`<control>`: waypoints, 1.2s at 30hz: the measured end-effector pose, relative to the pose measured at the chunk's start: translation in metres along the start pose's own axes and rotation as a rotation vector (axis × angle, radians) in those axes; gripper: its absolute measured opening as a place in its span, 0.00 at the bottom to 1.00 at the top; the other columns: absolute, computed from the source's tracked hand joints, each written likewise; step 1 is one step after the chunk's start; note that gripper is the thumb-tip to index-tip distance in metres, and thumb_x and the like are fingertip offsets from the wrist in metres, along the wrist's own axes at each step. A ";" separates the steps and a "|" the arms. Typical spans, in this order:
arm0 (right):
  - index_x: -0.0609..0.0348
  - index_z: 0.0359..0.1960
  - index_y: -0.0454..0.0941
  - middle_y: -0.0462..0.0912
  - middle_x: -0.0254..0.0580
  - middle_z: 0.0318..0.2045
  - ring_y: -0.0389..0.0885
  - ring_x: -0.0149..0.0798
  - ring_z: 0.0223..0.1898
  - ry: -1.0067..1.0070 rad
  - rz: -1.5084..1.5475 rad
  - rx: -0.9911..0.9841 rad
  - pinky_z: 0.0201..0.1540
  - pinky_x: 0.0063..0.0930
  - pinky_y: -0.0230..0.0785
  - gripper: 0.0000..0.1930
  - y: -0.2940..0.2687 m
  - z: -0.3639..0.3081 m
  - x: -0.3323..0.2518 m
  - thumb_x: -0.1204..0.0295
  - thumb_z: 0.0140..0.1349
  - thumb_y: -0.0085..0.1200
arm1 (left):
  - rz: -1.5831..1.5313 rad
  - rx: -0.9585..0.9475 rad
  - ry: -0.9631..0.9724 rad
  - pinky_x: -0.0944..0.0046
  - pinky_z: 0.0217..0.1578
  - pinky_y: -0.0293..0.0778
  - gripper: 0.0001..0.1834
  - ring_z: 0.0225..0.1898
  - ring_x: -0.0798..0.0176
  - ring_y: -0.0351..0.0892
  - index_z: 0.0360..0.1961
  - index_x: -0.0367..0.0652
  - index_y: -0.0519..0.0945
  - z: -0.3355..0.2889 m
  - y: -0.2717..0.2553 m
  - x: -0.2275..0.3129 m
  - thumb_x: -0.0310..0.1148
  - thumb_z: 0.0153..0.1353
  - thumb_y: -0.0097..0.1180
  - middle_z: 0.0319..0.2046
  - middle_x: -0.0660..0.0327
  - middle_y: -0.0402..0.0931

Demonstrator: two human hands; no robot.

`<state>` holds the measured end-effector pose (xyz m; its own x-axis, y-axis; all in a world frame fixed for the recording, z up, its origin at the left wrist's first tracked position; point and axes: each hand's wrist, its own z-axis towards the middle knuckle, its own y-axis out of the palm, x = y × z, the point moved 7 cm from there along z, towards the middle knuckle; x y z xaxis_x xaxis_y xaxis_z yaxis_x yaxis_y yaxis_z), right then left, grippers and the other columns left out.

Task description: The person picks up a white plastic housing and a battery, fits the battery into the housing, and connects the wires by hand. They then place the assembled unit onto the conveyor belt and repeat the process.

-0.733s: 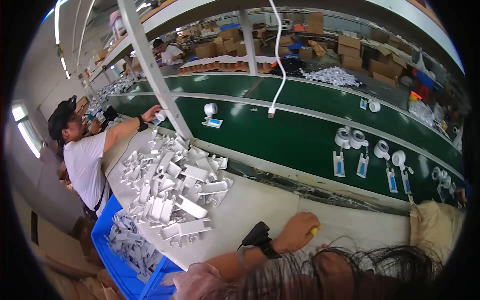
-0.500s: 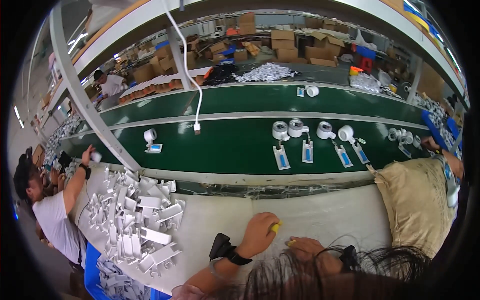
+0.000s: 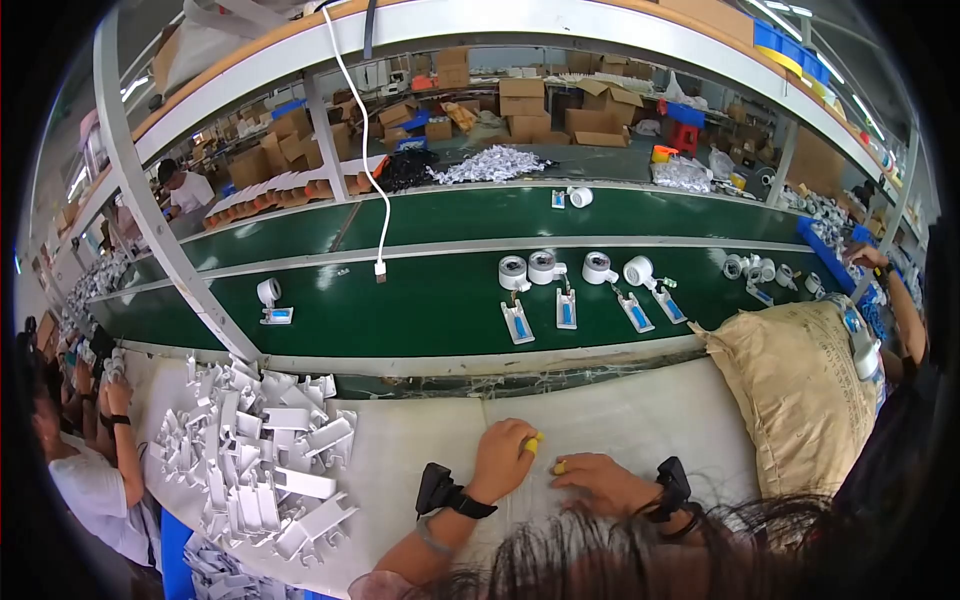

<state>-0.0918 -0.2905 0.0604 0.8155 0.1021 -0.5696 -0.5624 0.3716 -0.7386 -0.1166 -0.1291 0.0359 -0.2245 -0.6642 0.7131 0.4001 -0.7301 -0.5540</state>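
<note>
My left hand (image 3: 503, 462) rests over the pale worktop (image 3: 405, 450) with its fingers loosely bent and yellow covers at the fingertips. No object shows between those fingertips. Just to its right, my right hand (image 3: 608, 484) lies low over the same surface, fingers reaching leftward, one tip yellow. It appears to hold nothing, though its palm side is hidden. A small gap separates the two hands. Left of them spreads a heap of white plastic brackets (image 3: 270, 430), touched by neither hand.
Beyond the worktop runs a green conveyor belt (image 3: 420, 320) bearing several round white units (image 3: 513, 272) with blue-marked plates. A tan sack (image 3: 795, 400) stands at right. A white cable (image 3: 385, 220) hangs ahead, beside a slanted metal post (image 3: 165, 220). Co-workers' arms (image 3: 905, 310) show at both sides.
The view has shifted, sliding the scene leftward. My right hand shows more fully, with fingers stretched left. The left co-worker's arm has drawn back from the belt; the right co-worker's hand has risen beside the blue bin.
</note>
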 end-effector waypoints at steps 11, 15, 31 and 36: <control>0.58 0.45 0.77 0.81 0.50 0.39 0.82 0.49 0.37 0.192 -0.154 0.223 0.40 0.38 0.75 0.13 -0.074 0.160 0.155 0.74 0.57 0.57 | 0.016 0.030 0.048 0.49 0.41 0.70 0.08 0.39 0.45 0.74 0.34 0.39 0.79 0.002 0.004 -0.007 0.25 0.50 0.58 0.34 0.53 0.76; 0.51 0.56 0.71 0.78 0.48 0.44 0.81 0.55 0.36 0.206 -0.593 0.231 0.39 0.44 0.75 0.24 -0.057 0.215 0.186 0.77 0.55 0.55 | -0.019 0.048 0.030 0.49 0.42 0.69 0.10 0.40 0.43 0.73 0.34 0.40 0.77 -0.005 0.005 -0.010 0.24 0.48 0.56 0.34 0.52 0.76; 0.59 0.32 0.79 0.80 0.45 0.30 0.77 0.51 0.36 -0.024 -0.201 0.246 0.41 0.41 0.67 0.08 -0.050 0.149 0.091 0.70 0.54 0.63 | 0.109 0.576 -0.063 0.49 0.60 0.58 0.38 0.62 0.38 0.56 0.62 0.29 0.58 0.001 -0.062 0.016 0.28 0.52 0.60 0.62 0.42 0.58; 0.57 0.31 0.80 0.80 0.42 0.29 0.77 0.48 0.35 0.047 -0.076 0.260 0.40 0.39 0.66 0.07 -0.047 0.076 0.033 0.70 0.53 0.64 | -0.178 0.190 -0.207 0.54 0.58 0.64 0.39 0.57 0.48 0.68 0.64 0.33 0.57 0.003 -0.018 -0.008 0.22 0.51 0.60 0.56 0.45 0.66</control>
<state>-0.0279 -0.2348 0.1039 0.8433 0.0244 -0.5369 -0.4414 0.6013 -0.6660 -0.1189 -0.1100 0.0415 -0.1285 -0.4682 0.8742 0.5342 -0.7754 -0.3368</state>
